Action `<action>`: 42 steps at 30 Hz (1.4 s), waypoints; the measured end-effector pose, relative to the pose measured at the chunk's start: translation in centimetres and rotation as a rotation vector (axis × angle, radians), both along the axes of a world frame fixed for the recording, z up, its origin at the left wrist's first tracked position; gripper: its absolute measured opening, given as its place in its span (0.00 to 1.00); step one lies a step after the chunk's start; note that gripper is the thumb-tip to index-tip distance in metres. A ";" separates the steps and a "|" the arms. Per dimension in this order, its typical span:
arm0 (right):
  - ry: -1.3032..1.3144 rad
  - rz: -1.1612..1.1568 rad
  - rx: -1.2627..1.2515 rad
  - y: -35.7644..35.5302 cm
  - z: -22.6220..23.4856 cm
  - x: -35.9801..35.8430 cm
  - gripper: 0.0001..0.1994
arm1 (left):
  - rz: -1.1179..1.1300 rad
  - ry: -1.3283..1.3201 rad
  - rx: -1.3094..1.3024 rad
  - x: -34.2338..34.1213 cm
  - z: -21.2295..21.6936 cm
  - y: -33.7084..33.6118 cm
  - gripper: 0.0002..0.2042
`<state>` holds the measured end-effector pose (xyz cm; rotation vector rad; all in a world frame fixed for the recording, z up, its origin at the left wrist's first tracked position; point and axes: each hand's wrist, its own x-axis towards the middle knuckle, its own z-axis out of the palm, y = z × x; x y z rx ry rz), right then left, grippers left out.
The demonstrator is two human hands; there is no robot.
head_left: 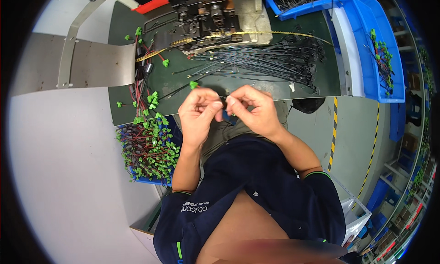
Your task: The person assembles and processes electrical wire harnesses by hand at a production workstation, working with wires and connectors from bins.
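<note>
Now both hands meet above the counter's (137, 94) near edge, and it seems a thin wire (225, 99) is being fitted to a small connector. The left hand (198, 112) is pinched closed on the wire end, and the right hand (254, 109) also grips it with closed fingertips. Next, I think, careful alignment is needed, near the wire bundle (261, 60).

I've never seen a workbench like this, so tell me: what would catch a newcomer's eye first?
First, the two bare hands meeting mid-picture, left hand and right hand, pinching something small between their fingertips, too small to identify. Next, the heap of red and black wires with bright green plastic connectors at the person's left. Behind the hands, a fan of thin black wires lies on the dark green bench top, below a black metal machine.
</note>
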<state>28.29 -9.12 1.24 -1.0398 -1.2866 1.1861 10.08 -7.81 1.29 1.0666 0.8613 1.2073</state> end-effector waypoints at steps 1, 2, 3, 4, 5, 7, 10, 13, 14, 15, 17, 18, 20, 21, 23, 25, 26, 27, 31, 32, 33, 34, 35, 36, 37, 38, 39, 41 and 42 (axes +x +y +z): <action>-0.032 0.005 -0.008 0.0 -0.1 0.2 0.03 | -0.012 -0.102 -0.057 -0.1 -0.2 0.1 0.06; -0.019 -0.001 0.041 0.2 -0.4 0.1 0.03 | -0.006 -0.209 -0.132 -0.1 -0.4 0.1 0.06; -0.007 -0.009 0.089 0.4 -0.6 0.0 0.02 | -0.076 -0.229 -0.074 -0.4 -0.5 0.4 0.05; -0.006 -0.016 0.117 0.6 -0.9 -0.1 0.02 | -0.059 -0.228 -0.079 -0.5 -0.7 0.4 0.05; 0.019 0.029 0.117 0.6 -1.2 -0.1 0.02 | -0.044 -0.229 -0.083 -0.6 -0.8 0.4 0.04; 0.062 0.058 0.094 0.8 -1.6 -0.3 0.02 | -0.041 -0.231 -0.100 -0.8 -0.9 0.3 0.05; 0.089 0.076 0.064 0.8 -2.0 -0.4 0.02 | -0.031 -0.282 -0.145 -0.9 -0.9 0.1 0.06; 0.105 0.070 -0.002 0.5 -2.1 -0.5 0.03 | 0.132 -0.062 0.001 -0.9 -0.9 0.0 0.07; 0.115 0.066 -0.028 0.4 -2.1 -0.6 0.03 | 0.146 -0.075 0.007 -1.0 -0.9 0.0 0.08; 0.123 0.062 -0.044 0.3 -2.0 -0.7 0.04 | 0.145 -0.066 0.001 -1.3 -0.8 0.0 0.08; 0.149 0.049 -0.067 0.2 -1.8 -0.9 0.05 | 0.142 -0.102 -0.070 -1.7 -0.7 -0.2 0.09; 0.140 0.045 -0.065 0.2 -1.6 -1.0 0.06 | 0.132 -0.058 -0.057 -1.7 -0.6 -0.2 0.09; 0.133 0.036 -0.046 0.4 -1.2 -1.2 0.06 | 0.117 0.003 -0.021 -1.6 -0.6 -0.4 0.09; 0.107 0.043 -0.033 0.5 -1.0 -1.3 0.05 | 0.116 0.016 0.004 -1.5 -0.6 -0.4 0.09; 0.059 0.056 -0.003 0.9 -0.6 -1.4 0.04 | 0.120 0.046 0.032 -1.3 -0.6 -0.4 0.09; -0.048 0.053 0.109 1.2 -0.3 -1.4 0.04 | 0.116 0.021 0.029 -1.1 -0.6 -0.4 0.08; -0.100 0.050 0.166 1.2 -0.2 -1.4 0.04 | 0.112 0.008 0.025 -1.0 -0.5 -0.4 0.08; -0.122 0.055 0.202 1.3 -0.1 -1.3 0.04 | 0.110 0.012 0.048 -1.1 -0.4 -0.3 0.08; 0.186 0.145 -0.080 1.3 -0.1 -1.1 0.05 | 0.103 -0.021 0.107 -0.9 0.0 -0.4 0.07; 0.361 0.184 -0.257 1.2 -0.1 -1.1 0.05 | 0.108 -0.047 0.116 -0.7 0.1 -0.5 0.07; 0.339 0.210 -0.252 1.4 -0.1 -1.0 0.07 | 0.103 -0.046 0.110 -0.6 0.2 -0.5 0.06; 0.339 0.225 -0.263 1.4 -0.1 -0.9 0.07 | 0.099 -0.046 0.106 -0.5 0.2 -0.5 0.06; 0.340 0.241 -0.274 1.4 0.0 -0.8 0.07 | 0.098 -0.043 0.091 -0.4 0.3 -0.5 0.06; 0.341 0.249 -0.293 1.4 0.1 -0.7 0.07 | 0.100 -0.039 0.100 -0.3 0.3 -0.5 0.06; 0.308 0.275 -0.281 1.4 0.2 -0.6 0.08 | 0.102 -0.033 0.100 -0.2 0.3 -0.6 0.06; 0.272 0.292 -0.275 1.4 0.4 -0.4 0.08 | 0.101 -0.029 0.097 -0.2 0.2 -0.6 0.06; 0.240 0.307 -0.260 1.5 0.6 -0.2 0.09 | 0.112 -0.002 0.117 -0.2 0.2 -0.6 0.06; 0.220 0.354 -0.282 1.6 1.0 0.2 0.09 | 0.138 0.052 0.152 -0.4 0.0 -0.7 0.06; 0.205 0.382 -0.292 1.7 1.1 0.3 0.09 | 0.137 0.074 0.161 -0.5 -0.1 -0.7 0.06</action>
